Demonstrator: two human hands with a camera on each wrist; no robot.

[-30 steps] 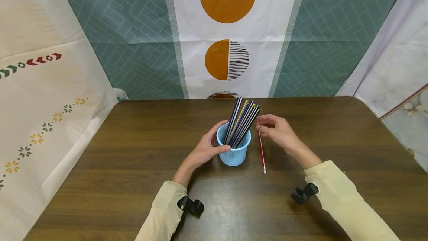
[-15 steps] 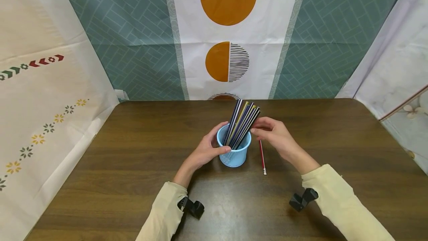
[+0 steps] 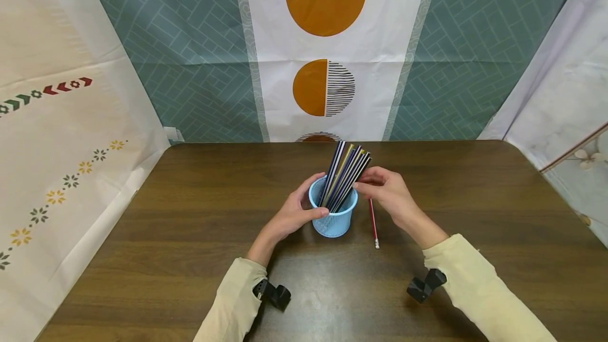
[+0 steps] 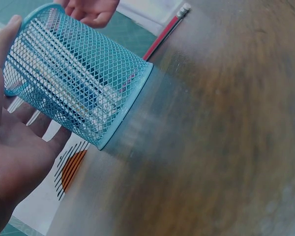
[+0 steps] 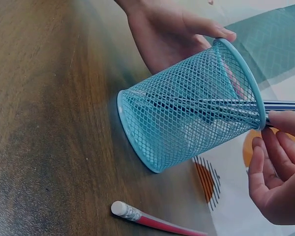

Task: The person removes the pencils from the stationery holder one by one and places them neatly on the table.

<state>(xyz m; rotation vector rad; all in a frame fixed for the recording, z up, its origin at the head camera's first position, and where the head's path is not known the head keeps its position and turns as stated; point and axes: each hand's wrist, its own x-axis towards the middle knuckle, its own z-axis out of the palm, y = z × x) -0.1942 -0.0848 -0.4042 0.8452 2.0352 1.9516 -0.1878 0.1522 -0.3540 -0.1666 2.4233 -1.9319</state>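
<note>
A light-blue mesh pencil holder (image 3: 332, 224) stands on the table, filled with a leaning bunch of dark striped pencils (image 3: 343, 176), a yellow one among them. My left hand (image 3: 288, 214) grips the holder from the left, thumb across its front near the rim. At the right side of the rim is my right hand (image 3: 387, 194). In the right wrist view, its thumb and forefinger pinch the holder's rim beside the pencils (image 5: 282, 105); the exact contact is partly hidden. A red pencil with a white eraser (image 3: 373, 226) lies right of the holder, its far end hidden under my right hand.
The brown wooden table (image 3: 199, 257) extends around the holder. A patterned cloth (image 3: 328, 88) hangs behind its far edge, with a cream cloth (image 3: 71, 136) on the left and a white one (image 3: 570, 83) on the right.
My right hand has moved left, from above the red pencil to the holder's rim. The left hand keeps its grip, and the holder stays in place.
</note>
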